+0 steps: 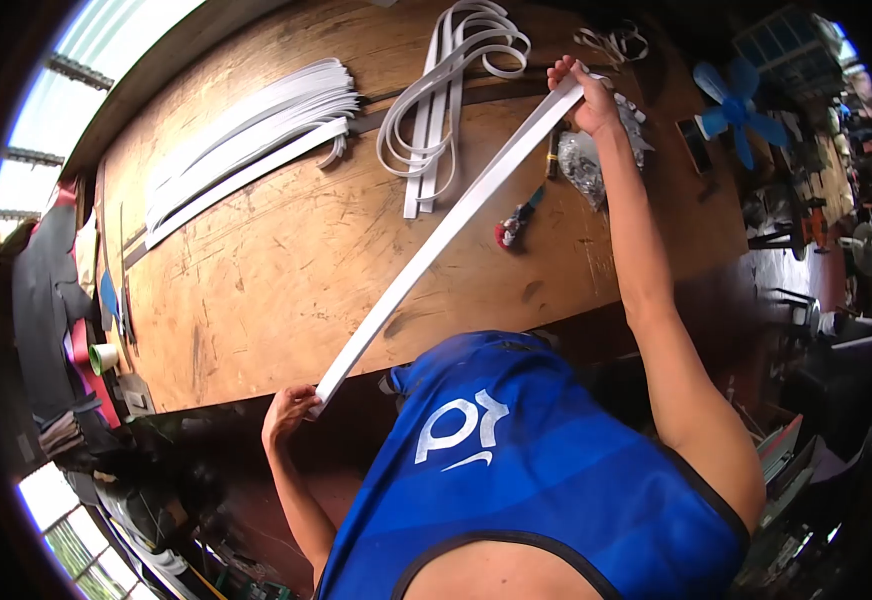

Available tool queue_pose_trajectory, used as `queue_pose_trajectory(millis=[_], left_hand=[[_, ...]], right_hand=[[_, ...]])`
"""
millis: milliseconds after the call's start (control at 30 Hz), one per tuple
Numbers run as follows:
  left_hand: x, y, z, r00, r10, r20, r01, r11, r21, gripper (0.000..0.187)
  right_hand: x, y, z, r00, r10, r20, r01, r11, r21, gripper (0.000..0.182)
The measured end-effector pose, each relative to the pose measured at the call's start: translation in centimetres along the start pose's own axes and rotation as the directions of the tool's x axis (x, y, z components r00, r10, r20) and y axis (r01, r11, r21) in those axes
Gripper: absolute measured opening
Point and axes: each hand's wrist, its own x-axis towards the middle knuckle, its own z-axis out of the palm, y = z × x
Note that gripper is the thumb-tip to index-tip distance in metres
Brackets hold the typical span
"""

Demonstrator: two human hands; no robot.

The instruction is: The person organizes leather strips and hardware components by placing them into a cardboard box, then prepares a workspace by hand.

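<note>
A long white strap point(436, 243) stretches diagonally between my two hands, above the wooden table. My left hand point(291, 411) grips its lower end just off the table's front edge, fingers closed. At the upper end, my right hand point(586, 97) is wrapped round the strap near the far right of the table. Left of the strap lies a thick stack of flat white strips point(256, 125). Looped white straps point(434, 105) rest behind it in the middle. A clear plastic bag point(583, 165) with small contents that I cannot make out sits beside my right forearm.
The scratched wooden table point(256, 300) spans the view. A tool with a red end point(509, 232) lies near the bag. A blue fan point(739, 108) stands at the right. Dark sheets of material point(48, 290) hang at the left, near a light green cup point(104, 358).
</note>
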Motion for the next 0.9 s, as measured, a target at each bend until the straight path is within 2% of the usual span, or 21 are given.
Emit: queue_pose_trajectory(millis=[67, 133, 200, 233, 267, 333, 400, 467, 633, 733, 800, 867, 900], left_hand=[[1.5, -0.3, -0.4, 1.0, -0.003, 0.006, 0.003, 1.0, 0.011, 0.016], [2.1, 1.5, -0.6, 1.0, -0.026, -0.001, 0.025, 0.991, -0.132, 0.016], [4.0, 1.3, -0.5, 0.999, -0.022, 0.031, 0.027, 0.988, -0.15, 0.017], [5.2, 0.7, -0.3, 0.999, 0.017, 0.035, -0.011, 0.987, -0.158, 0.017], [5.8, 0.6, -0.2, 0.998, 0.053, 0.038, -0.046, 0.985, -0.166, 0.018], [6.6, 2.0, 0.5, 0.998, 0.062, 0.007, -0.059, 0.981, -0.187, 0.02], [7.9, 2.3, 1.0, 0.994, 0.109, -0.006, -0.11, 0.992, -0.064, 0.022], [8.9, 2.5, 1.7, 0.992, 0.124, -0.004, -0.124, 0.991, -0.046, 0.024], [10.8, 3.7, 4.3, 0.988, 0.153, -0.033, -0.15, 0.986, 0.068, 0.024], [12.1, 4.0, 5.7, 0.987, 0.139, -0.084, -0.126, 0.981, 0.149, 0.022], [13.0, 3.9, 6.3, 0.973, 0.154, -0.172, -0.124, 0.977, 0.173, 0.021], [13.9, 3.2, 6.7, 0.965, 0.146, -0.217, -0.113, 0.981, 0.157, 0.019], [14.2, 3.1, 6.7, 0.967, 0.132, -0.217, -0.096, 0.981, 0.168, 0.019]], right_hand=[[-2.3, -2.4, -1.9, 0.996, -0.084, -0.031, 0.082, 0.995, -0.059, 0.018], [-5.7, -4.6, -2.4, 0.981, -0.185, -0.058, 0.172, 0.968, -0.185, 0.019], [-9.4, -6.9, -3.0, 0.98, -0.187, -0.07, 0.165, 0.956, -0.241, 0.023], [-11.4, -8.0, -3.2, 0.971, -0.227, -0.08, 0.188, 0.922, -0.338, 0.024], [-13.0, -8.9, -4.5, 0.972, -0.227, -0.06, 0.193, 0.916, -0.352, 0.024], [-16.8, -10.1, -6.5, 0.955, -0.279, -0.102, 0.203, 0.864, -0.461, 0.024], [-20.6, -10.7, -9.3, 0.949, -0.282, -0.143, 0.152, 0.802, -0.577, 0.029], [-23.8, -10.5, -13.0, 0.936, -0.278, -0.215, 0.09, 0.78, -0.619, 0.032], [-29.3, -7.8, -20.7, 0.88, -0.234, -0.414, -0.094, 0.769, -0.633, 0.035], [-30.1, -5.6, -24.5, 0.852, -0.219, -0.475, -0.157, 0.76, -0.631, 0.034], [-29.5, -4.3, -26.3, 0.857, -0.253, -0.449, -0.125, 0.743, -0.657, 0.032], [-28.6, -3.8, -27.0, 0.87, -0.164, -0.465, -0.229, 0.701, -0.675, 0.032], [-28.1, -3.6, -25.8, 0.846, -0.154, -0.511, -0.28, 0.686, -0.671, 0.03]])
